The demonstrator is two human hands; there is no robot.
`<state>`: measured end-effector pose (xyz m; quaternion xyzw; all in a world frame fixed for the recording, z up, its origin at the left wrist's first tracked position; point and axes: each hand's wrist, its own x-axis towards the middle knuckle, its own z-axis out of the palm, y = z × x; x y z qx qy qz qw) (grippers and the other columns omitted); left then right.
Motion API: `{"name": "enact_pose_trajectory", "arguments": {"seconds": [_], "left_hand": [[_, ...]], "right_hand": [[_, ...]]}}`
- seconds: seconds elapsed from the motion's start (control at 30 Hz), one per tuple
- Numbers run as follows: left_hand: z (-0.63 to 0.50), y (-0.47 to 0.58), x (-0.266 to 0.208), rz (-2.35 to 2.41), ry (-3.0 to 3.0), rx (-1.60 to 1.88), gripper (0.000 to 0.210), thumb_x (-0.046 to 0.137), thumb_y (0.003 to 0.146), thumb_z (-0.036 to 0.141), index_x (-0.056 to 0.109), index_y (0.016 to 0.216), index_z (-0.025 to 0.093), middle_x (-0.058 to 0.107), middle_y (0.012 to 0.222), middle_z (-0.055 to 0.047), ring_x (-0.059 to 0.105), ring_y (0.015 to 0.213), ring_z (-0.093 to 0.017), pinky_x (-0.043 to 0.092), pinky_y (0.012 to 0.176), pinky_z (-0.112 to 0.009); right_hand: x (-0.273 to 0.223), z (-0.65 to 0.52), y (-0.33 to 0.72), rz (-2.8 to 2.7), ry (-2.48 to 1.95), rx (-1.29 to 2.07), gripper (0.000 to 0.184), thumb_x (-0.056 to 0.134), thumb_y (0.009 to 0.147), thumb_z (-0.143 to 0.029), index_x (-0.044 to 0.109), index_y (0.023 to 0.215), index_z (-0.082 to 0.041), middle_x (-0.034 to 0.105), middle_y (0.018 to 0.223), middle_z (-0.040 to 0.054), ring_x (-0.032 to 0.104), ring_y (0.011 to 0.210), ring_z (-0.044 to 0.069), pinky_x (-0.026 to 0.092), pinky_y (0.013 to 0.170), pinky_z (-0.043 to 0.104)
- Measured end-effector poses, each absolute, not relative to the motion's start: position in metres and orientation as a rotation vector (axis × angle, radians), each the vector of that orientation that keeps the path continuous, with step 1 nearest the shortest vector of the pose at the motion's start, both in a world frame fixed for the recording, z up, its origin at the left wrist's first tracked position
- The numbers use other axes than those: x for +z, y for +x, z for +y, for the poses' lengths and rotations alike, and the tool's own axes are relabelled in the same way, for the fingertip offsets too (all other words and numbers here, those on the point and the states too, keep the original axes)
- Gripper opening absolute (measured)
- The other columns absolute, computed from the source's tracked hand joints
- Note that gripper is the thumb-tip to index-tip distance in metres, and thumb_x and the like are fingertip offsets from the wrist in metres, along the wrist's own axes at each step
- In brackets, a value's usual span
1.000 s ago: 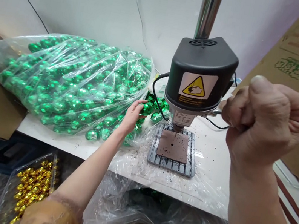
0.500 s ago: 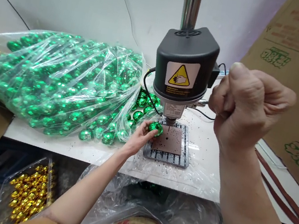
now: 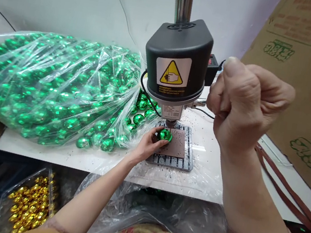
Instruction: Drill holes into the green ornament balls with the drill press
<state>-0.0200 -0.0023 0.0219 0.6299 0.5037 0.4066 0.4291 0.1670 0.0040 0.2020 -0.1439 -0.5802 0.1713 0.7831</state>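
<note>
My left hand pinches a shiny green faceted ball between thumb and fingers. The ball is over the brown board on the metal base, below the chuck of a small black drill press. Whether a drill bit touches the ball I cannot tell. My right hand, raised to the right of the drill head, is closed in a fist around the drill press handle. Only a short metal length of that handle shows; the grip is hidden in the fist.
A large clear plastic bag of green balls lies on the white table to the left. Below the table edge stands a clear bin of gold balls. A cardboard box and brown strap are at right. Dark shavings dot the tabletop.
My left hand has moved the green ball rightward over the board, under the chuck. The view has shifted slightly, while my right hand stays closed on the handle.
</note>
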Motion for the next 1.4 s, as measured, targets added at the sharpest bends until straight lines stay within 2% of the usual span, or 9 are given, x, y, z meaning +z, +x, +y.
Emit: {"name": "enact_pose_trajectory", "arguments": {"seconds": [0.13,0.23,0.33,0.7,0.87,0.97,1.2,1.4], "left_hand": [[-0.004,-0.014,0.025,1.357,1.774,1.031,0.051,0.081,0.08,0.039,0.065,0.125,0.021,0.067,0.089,-0.003,0.06,0.071,-0.017,0.049,0.064,-0.029],[-0.005,-0.007,0.023,1.379,1.959,1.099,0.046,0.082,0.078,0.031,0.066,0.12,0.022,0.069,0.108,-0.006,0.065,0.094,-0.022,0.053,0.083,-0.036],[-0.007,0.0,0.019,1.383,1.958,1.142,0.046,0.081,0.079,0.026,0.064,0.122,0.022,0.07,0.118,-0.007,0.064,0.111,-0.026,0.05,0.097,-0.041],[-0.012,0.009,0.014,1.38,1.821,1.129,0.049,0.081,0.079,0.025,0.061,0.124,0.023,0.068,0.118,-0.007,0.06,0.115,-0.028,0.047,0.099,-0.042],[-0.013,0.009,0.015,1.364,1.821,1.125,0.048,0.08,0.08,0.025,0.06,0.124,0.023,0.067,0.121,-0.008,0.059,0.117,-0.028,0.046,0.101,-0.042],[-0.013,0.009,0.017,1.364,1.83,1.12,0.046,0.08,0.081,0.026,0.06,0.123,0.023,0.067,0.121,-0.008,0.059,0.118,-0.029,0.045,0.102,-0.043],[-0.014,0.009,0.018,1.354,1.822,1.126,0.046,0.079,0.081,0.025,0.059,0.123,0.023,0.067,0.123,-0.008,0.059,0.118,-0.029,0.044,0.102,-0.043],[-0.014,0.009,0.017,1.318,1.82,1.144,0.048,0.08,0.081,0.027,0.06,0.125,0.023,0.066,0.124,-0.009,0.058,0.12,-0.03,0.043,0.104,-0.045]], "right_hand": [[0.2,0.006,0.168,-1.292,-0.334,0.285,0.05,0.061,0.094,-0.026,0.033,0.053,-0.018,0.025,0.046,-0.0064,0.033,0.04,0.002,0.028,0.041,0.023],[0.199,0.006,0.168,-1.305,-0.35,0.268,0.051,0.061,0.093,-0.036,0.033,0.054,-0.019,0.026,0.047,-0.006,0.032,0.04,0.002,0.03,0.041,0.024],[0.2,0.005,0.168,-1.281,-0.343,0.308,0.051,0.063,0.093,-0.032,0.034,0.053,-0.019,0.026,0.046,-0.0065,0.032,0.04,0.003,0.029,0.042,0.025],[0.201,-0.002,0.167,-1.237,-0.409,0.34,0.05,0.06,0.09,-0.016,0.033,0.049,-0.02,0.029,0.043,-0.0063,0.029,0.039,0.005,0.021,0.041,0.028],[0.19,-0.009,0.167,-1.254,-0.47,0.326,0.051,0.063,0.09,-0.023,0.032,0.05,-0.02,0.029,0.043,-0.0045,0.028,0.039,0.006,0.016,0.043,0.033],[0.183,-0.012,0.167,-1.268,-0.402,0.311,0.051,0.06,0.091,-0.018,0.031,0.049,-0.018,0.029,0.043,-0.0042,0.027,0.04,0.006,0.014,0.046,0.033],[0.17,-0.012,0.169,-1.321,-0.389,0.216,0.051,0.058,0.092,-0.02,0.029,0.049,-0.018,0.028,0.043,-0.0043,0.026,0.041,0.006,0.017,0.045,0.032],[0.164,-0.015,0.168,-1.275,-0.395,0.211,0.05,0.058,0.091,-0.02,0.027,0.052,-0.018,0.027,0.045,-0.0044,0.024,0.041,0.005,0.015,0.046,0.032]]}}
